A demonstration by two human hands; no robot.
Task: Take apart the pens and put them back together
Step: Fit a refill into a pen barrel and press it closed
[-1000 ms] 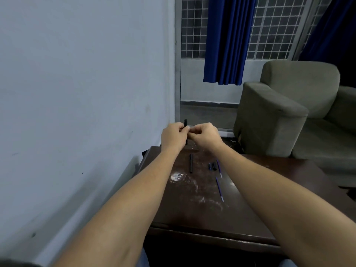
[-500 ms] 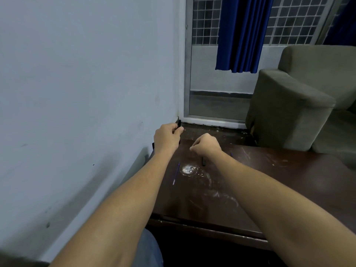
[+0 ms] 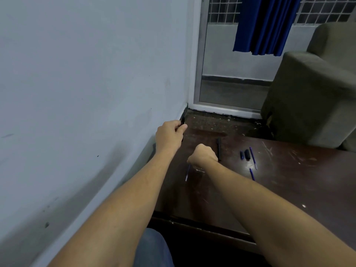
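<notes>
While the left hand (image 3: pixel 170 137) grips a black pen barrel (image 3: pixel 183 120) upright at the far left edge of the table (image 3: pixel 289 189), close by the wall, the right hand (image 3: pixel 203 156) hangs low over the wood. Its fingers curl away from the camera, and I cannot tell whether it pinches anything. A thin blue refill (image 3: pixel 186 173) lies just near of that fist, its far end running under the knuckles, so the step in hand is probably laying down or lifting this refill. To do it well, lay the refill flat and in line with the loose parts to the right: another black barrel (image 3: pixel 219 149), two short dark pieces (image 3: pixel 247 154) and two more blue refills (image 3: pixel 252 158). Each pen's parts are best grouped apart from the others, since the refills look alike and likely roll easily. The left hand should turn the barrel's open end toward the right hand.
</notes>
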